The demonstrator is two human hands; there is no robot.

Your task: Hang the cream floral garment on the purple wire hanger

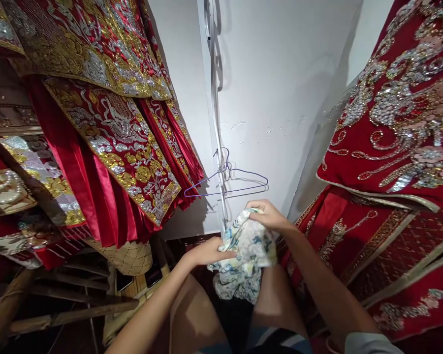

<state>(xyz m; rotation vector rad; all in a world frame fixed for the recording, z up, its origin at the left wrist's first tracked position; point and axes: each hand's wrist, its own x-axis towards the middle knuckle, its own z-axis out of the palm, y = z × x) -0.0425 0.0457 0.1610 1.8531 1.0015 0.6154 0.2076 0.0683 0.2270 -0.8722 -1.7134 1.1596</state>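
White-painted wall point(273, 73) fills the upper centre, with red garments embroidered in gold and silver point(129, 132) at upper left and a red, silver-beaded garment point(402, 123) at upper right. A thin purple hanger point(241, 190) hangs mid-frame. Lower centre, left hand point(210, 252) and right hand point(268, 216) both grip a crumpled white floral cloth point(254, 246).

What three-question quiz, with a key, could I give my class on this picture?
1. Multiple choice: What do the left hand and the right hand both hold?
A) a wooden spoon
B) a patterned cloth
C) a glass bottle

2. True or false: The purple hanger appears higher in the picture than both hands.

3. Fill in the blank: On the beaded garment at the right of the picture, the fabric beneath the beadwork is ____ in colour.

Key: 1. B; 2. True; 3. red
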